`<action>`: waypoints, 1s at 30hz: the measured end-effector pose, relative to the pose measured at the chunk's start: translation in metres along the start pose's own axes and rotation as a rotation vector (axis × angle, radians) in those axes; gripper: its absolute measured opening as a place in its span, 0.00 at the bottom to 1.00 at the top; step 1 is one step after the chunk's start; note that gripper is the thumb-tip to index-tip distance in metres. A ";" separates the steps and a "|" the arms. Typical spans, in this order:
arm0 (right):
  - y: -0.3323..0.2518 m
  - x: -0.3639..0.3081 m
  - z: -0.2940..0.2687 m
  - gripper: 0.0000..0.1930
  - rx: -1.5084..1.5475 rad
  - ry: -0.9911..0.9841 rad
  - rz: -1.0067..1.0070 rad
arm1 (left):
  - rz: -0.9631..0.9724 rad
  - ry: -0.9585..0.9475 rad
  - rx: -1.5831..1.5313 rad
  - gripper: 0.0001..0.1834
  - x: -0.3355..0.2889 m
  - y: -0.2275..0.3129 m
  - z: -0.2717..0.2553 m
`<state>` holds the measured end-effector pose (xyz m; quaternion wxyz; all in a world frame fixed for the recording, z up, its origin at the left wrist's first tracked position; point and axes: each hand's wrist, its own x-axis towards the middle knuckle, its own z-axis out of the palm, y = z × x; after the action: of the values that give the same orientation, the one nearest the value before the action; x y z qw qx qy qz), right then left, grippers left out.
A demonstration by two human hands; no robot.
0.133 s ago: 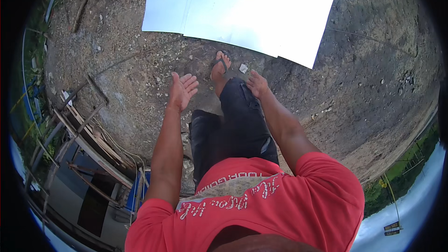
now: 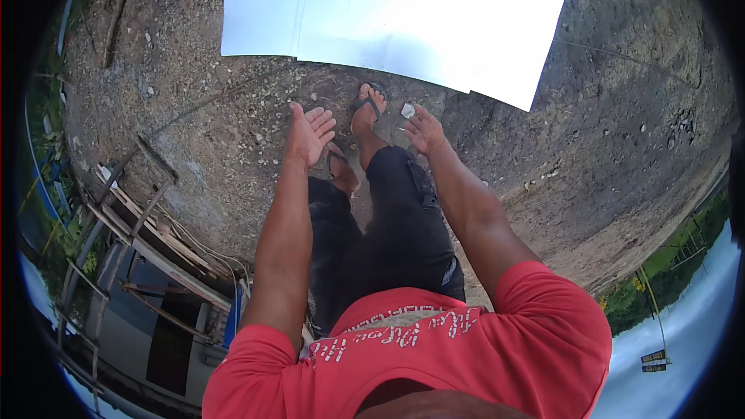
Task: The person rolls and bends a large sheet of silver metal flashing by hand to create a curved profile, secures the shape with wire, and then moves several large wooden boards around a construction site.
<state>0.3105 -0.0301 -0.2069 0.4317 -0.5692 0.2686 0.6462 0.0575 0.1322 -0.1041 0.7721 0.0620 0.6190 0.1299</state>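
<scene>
My left hand [image 2: 311, 133] is held out over the ground with its fingers spread and nothing in it. To its right, my right hand [image 2: 424, 130] hangs beside my right leg, fingers apart and likewise holding nothing. Its fingertips appear close to a small pale scrap [image 2: 407, 110] on the dirt. Ahead of both hands lies a large bright white sheet [image 2: 372, 12], with a seam or overlap along its left part and a stepped near edge. Neither hand touches the sheet.
Both my feet, in dark flip-flops [image 2: 372, 105], stand on stony dirt ground [image 2: 209, 109]. Poles [image 2: 155, 161] and stacked boards [image 2: 167, 244] form a structure at the left. A thin cord or line [image 2: 621, 60] runs over the dirt at the right.
My left foot has come into view beside the right one. The white sheet looks slightly larger and nearer. My left hand has risen a little, and my right hand's fingers have spread.
</scene>
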 end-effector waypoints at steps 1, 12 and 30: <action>0.013 0.011 -0.011 0.42 0.060 0.047 0.024 | -0.035 0.030 -0.029 0.51 0.019 -0.012 -0.004; 0.011 0.188 0.042 0.42 0.658 0.317 -0.039 | -0.273 0.271 -0.168 0.53 0.291 -0.037 -0.017; 0.020 0.206 0.073 0.27 0.517 0.539 -0.181 | -0.163 0.217 0.068 0.44 0.309 -0.021 -0.062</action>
<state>0.2610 0.0735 -0.3937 0.5302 -0.6124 0.4752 0.3437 0.0615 0.1937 -0.4139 0.7061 0.0232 0.7058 0.0519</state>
